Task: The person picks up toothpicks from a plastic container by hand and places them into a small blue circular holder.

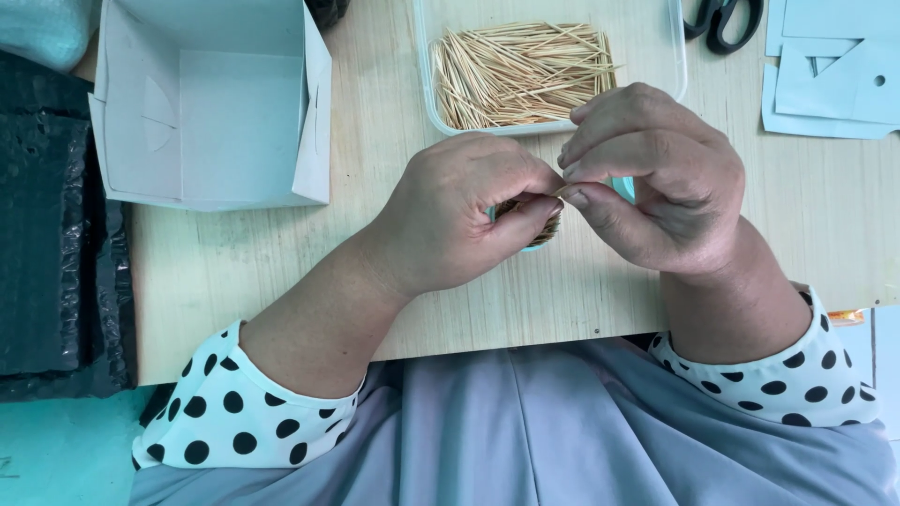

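Just in front of the clear plastic tray of toothpicks (548,70), the left hand (450,220) pinches a small bundle of thin wooden toothpicks (536,225). The bundle's long axis runs toward the right hand (656,178), whose fingertips pinch its end.

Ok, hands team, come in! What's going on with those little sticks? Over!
Left hand and right hand both pinching one small toothpick bundle. Clear tub of loose toothpicks behind them. Open white box off to the left, nothing blocking.
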